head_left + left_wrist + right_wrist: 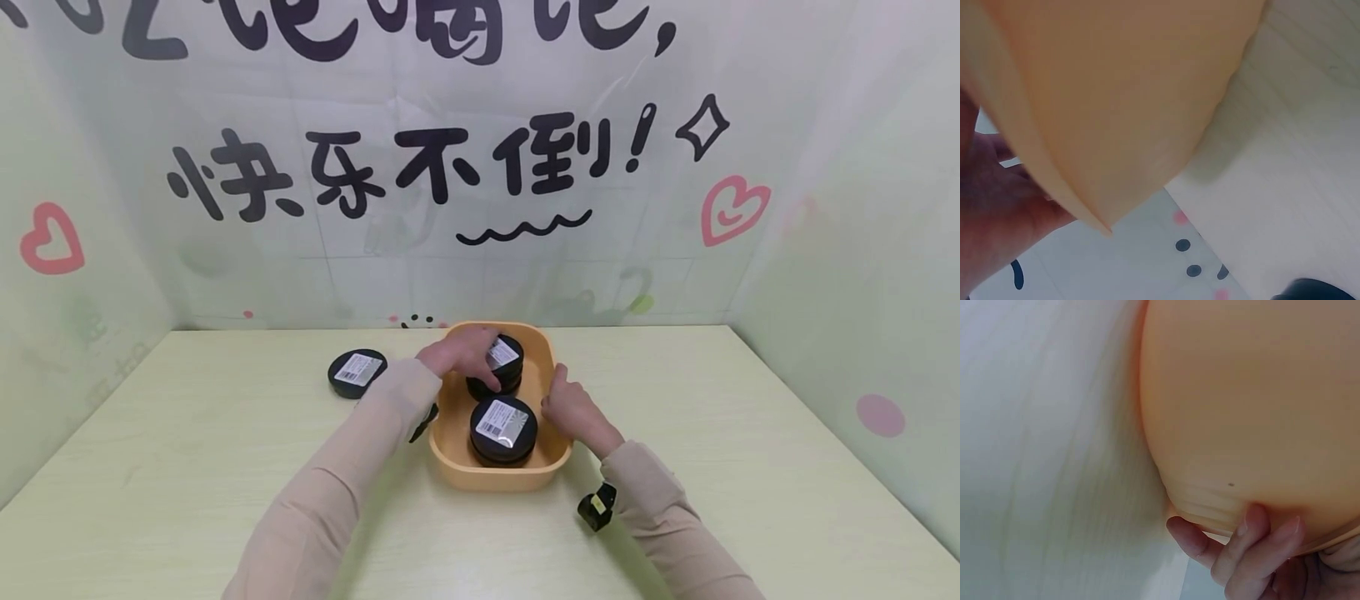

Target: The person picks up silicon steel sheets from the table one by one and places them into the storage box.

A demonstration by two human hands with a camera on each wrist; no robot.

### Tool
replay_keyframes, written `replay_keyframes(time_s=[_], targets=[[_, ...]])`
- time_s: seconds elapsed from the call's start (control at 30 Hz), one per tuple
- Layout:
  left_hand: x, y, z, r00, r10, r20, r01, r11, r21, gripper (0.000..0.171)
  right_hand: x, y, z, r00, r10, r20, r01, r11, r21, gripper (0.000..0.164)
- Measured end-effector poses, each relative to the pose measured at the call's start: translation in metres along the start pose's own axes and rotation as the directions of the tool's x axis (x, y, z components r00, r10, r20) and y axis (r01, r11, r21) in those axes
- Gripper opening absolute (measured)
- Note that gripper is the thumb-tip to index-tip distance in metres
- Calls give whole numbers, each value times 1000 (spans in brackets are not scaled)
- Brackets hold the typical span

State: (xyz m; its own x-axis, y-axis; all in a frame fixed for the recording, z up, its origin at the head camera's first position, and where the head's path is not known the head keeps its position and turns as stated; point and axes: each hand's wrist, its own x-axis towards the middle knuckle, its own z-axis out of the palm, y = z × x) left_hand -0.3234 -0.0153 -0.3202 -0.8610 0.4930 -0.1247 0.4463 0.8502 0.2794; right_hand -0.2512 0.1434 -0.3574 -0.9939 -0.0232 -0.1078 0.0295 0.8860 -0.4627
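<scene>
An orange plastic basin (pixel 498 478) stands on the table with flat, round black containers inside, each top one bearing a white label. My left hand (pixel 468 353) reaches over the basin's left rim and grips the far stacked black container (pixel 504 353), thumb on its near side. Nearer to me in the basin sits another stack of black containers (pixel 503 429). On the right side my right hand (pixel 573 408) holds the basin's rim; in the right wrist view its fingers (pixel 1254 544) press the outer wall. The left wrist view shows the basin wall (pixel 1122 112) hiding the left fingertips.
Left of the basin, a single labelled black container (pixel 357 372) lies on the pale wooden table (pixel 187 467). A printed backdrop (pixel 420 250) rises directly behind the table, with side panels left and right. Black devices (pixel 597 507) are strapped at the wrists.
</scene>
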Motion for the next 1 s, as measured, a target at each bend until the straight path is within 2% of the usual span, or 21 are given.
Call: replay_keyframes(time_s=[0.23,0.33,0.5,0.67,0.83,1.0], targets=[[-6,-6,-2,1000,15,10,-15,1000,-25,84,0,0,2,1000,15,8,-15,1000,9,52],[-13,-9,-7,999,44,-14,-45,998,-35,82,0,0,2,999,28,16,-28,999,17,53],[-23,-17,-16,985,120,-126,-124,992,-25,67,0,0,3,999,32,20,-33,999,18,53],[-32,-28,-23,959,129,-252,-152,986,-71,53,1,0,3,1000,18,11,-18,1000,3,52],[-43,-45,-29,933,96,-347,-153,978,-142,49,0,1,3,999,-29,-17,29,999,-23,48],[-56,-65,-32,924,39,-382,-113,978,-175,50,1,1,3,999,-37,-24,36,999,-31,47]])
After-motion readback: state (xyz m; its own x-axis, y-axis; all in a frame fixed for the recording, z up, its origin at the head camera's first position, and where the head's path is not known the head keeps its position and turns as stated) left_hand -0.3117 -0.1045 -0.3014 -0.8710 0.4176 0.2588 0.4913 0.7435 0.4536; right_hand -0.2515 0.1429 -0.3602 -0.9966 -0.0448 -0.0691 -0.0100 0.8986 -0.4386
